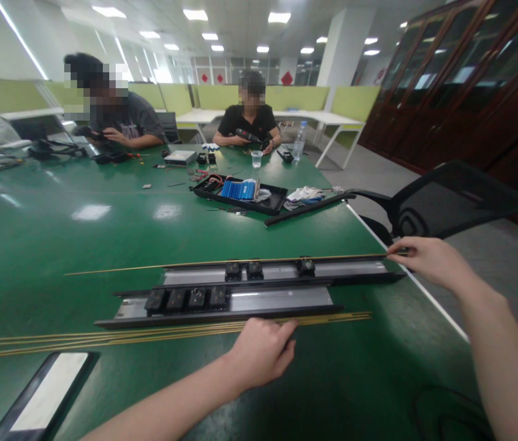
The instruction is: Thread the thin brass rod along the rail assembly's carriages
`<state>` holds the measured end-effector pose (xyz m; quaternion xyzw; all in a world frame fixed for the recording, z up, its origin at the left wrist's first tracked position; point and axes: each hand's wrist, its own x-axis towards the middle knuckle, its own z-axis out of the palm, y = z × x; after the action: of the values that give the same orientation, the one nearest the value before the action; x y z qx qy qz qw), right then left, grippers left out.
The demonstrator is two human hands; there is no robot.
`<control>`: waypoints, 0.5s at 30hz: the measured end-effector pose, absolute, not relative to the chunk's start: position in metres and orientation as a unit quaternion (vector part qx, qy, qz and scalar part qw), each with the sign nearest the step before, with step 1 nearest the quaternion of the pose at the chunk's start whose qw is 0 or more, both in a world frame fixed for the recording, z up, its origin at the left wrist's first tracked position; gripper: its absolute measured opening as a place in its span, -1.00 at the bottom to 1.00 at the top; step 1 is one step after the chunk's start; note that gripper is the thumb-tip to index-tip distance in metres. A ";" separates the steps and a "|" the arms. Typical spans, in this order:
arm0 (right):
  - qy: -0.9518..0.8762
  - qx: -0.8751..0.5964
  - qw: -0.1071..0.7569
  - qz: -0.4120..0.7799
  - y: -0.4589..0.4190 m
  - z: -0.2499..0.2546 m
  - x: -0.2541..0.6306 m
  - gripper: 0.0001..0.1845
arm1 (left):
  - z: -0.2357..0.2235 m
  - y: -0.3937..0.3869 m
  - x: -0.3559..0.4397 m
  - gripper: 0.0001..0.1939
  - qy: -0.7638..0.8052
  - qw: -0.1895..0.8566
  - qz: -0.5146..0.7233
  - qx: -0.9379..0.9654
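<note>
At the right edge of the green table my right hand (pixel 426 260) pinches one end of a long thin brass-coloured rod (pixel 116 270). The rod stretches left along the far side of a dark-edged metal rail (pixel 277 271) carrying three small black blocks. In front of it lies a second rail (pixel 281 299), with several black blocks (pixel 197 298) grouped at its left. My left hand (pixel 265 352) is closed beside this rail's near edge, over several more thin rods (pixel 148 337); whether its fingers grip anything is hidden.
A black device with a pale panel (pixel 49 392) lies front left. Further back are a black tray (pixel 272 199) with a blue finned part, gloves (pixel 303 197) and a black strip (pixel 307 211). A chair (pixel 452 202) stands right. Co-workers sit across the table.
</note>
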<state>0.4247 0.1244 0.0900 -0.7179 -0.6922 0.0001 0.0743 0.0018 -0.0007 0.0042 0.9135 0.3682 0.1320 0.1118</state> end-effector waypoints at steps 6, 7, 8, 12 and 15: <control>-0.694 -0.714 0.087 0.000 0.123 0.090 0.426 -0.69 | 0.003 0.000 0.002 -0.66 0.367 0.110 0.131 0.914; -0.693 -0.716 0.086 0.001 0.123 0.090 0.427 -0.68 | 0.003 0.000 0.002 -0.66 0.367 0.111 0.132 0.914; -0.692 -0.717 0.086 0.000 0.124 0.089 0.427 -0.68 | 0.003 0.000 0.002 -0.66 0.367 0.112 0.134 0.914; -0.685 -0.724 0.083 0.002 0.124 0.089 0.430 -0.66 | 0.004 0.000 0.002 -0.66 0.364 0.115 0.138 0.914; -0.680 -0.728 0.084 0.004 0.124 0.089 0.431 -0.65 | 0.004 0.000 0.001 -0.66 0.362 0.115 0.136 0.915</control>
<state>0.4308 0.1240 0.0892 -0.7280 -0.6804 0.0038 0.0841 0.0012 -0.0003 0.0043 0.9150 0.3623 0.1357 0.1146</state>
